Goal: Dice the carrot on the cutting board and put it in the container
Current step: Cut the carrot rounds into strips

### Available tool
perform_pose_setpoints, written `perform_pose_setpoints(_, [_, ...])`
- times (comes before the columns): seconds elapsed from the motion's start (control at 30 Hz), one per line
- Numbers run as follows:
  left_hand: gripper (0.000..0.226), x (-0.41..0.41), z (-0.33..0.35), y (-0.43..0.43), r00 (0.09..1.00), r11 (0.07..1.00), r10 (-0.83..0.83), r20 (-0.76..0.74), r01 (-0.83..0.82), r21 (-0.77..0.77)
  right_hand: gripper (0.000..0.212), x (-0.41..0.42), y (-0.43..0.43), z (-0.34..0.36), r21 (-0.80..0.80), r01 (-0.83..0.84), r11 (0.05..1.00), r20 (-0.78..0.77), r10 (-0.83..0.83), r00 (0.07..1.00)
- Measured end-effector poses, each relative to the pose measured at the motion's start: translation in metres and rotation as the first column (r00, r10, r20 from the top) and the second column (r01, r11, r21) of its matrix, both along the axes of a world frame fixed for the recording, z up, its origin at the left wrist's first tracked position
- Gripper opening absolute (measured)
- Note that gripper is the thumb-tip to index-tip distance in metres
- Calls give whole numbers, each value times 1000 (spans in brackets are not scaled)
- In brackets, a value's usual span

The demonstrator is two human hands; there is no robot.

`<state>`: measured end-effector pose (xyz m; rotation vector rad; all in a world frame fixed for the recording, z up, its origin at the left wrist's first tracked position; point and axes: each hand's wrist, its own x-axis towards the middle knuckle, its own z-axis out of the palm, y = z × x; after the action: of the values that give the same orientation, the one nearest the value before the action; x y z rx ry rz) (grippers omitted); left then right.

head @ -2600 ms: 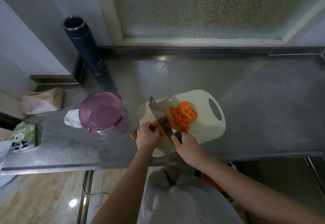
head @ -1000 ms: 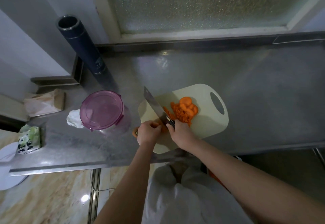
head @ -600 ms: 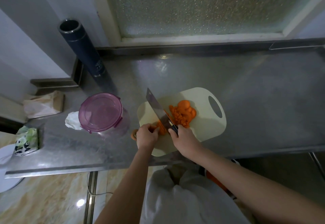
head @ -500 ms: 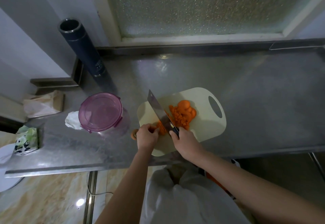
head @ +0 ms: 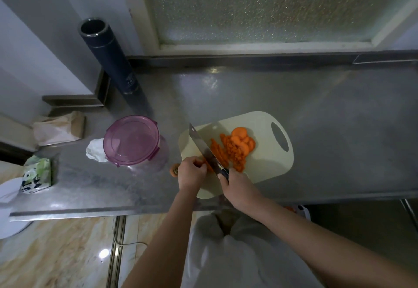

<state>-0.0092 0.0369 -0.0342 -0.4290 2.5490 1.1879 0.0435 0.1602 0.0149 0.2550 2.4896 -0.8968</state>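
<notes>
The right hand (head: 237, 186) is gripping the cleaver (head: 203, 149) and the left hand (head: 191, 171) is pinching the carrot (head: 217, 152) on the cutting board (head: 267, 165), where its fingertips ought to be curling back from the blade.

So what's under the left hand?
A carrot, its stem end poking out beside the left hand, off the cutting board; the rest is covered.

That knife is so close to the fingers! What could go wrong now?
1. The knife is right beside the left hand holding the carrot; a slip might nick a finger.
2. The board has its near corner by the counter edge, so it might slide off.
3. The container is lidded; dice cannot go in yet.
</notes>
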Motion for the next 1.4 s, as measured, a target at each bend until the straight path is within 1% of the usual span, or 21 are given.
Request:
perform_pose_setpoints(0.13, [11,-2,1,1,999,1000,-3,36,4,-12,24,-1,-2,-2,36,-49,998,-22,50,999])
perform_pose_setpoints(0.27, [11,-3,-2,0,999,999,-13,42,15,-31,26,-3,-6,-4,62,-67,996,-17,68,998])
perform_pose_setpoints(0.47, [11,-1,3,0,999,997,-46,5,46,-55,25,2,-12,-9,75,-63,995,-58,68,996])
perform_pose_setpoints(0.57, [7,-1,4,0,998,996,-60,-2,60,-69,26,1,-12,-10,64,-47,997,-40,50,998])
perform_pose_setpoints(0.73, [12,-1,3,0,997,996,-80,-14,79,-41,27,-5,-16,-12,35,-28,999,-25,28,999])
perform_pose_setpoints(0.83, [6,0,2,-2,994,993,-106,-35,104,-59,31,-16,-19,-12,58,-14,998,-62,18,998])
perform_pose_setpoints(0.93, [7,2,1,-3,990,991,-120,-71,115,-71,34,-24,-15,-13,7,3,1000,-31,-3,1000])
perform_pose_setpoints(1.0, [8,3,-1,-4,986,990,-129,-102,123,-62,34,-24,-9,-13,-46,45,998,-4,-46,999])
perform_pose_setpoints(1.1, [10,3,-4,-3,989,992,-112,-96,106,-65,28,-22,3,-9,-102,139,985,-24,-142,990])
perform_pose_setpoints(1.17, [14,4,-6,-3,992,994,-94,-80,89,-64,25,-20,8,-5,-127,167,978,-31,-173,985])
perform_pose_setpoints(1.3, [15,8,-8,-6,995,999,-40,-89,39,-10,26,-15,13,1,-177,156,972,-11,-161,987])
perform_pose_setpoints(1.4, [16,10,-9,-6,994,999,-29,-102,31,20,24,-7,10,5,-140,110,984,-14,-113,994])
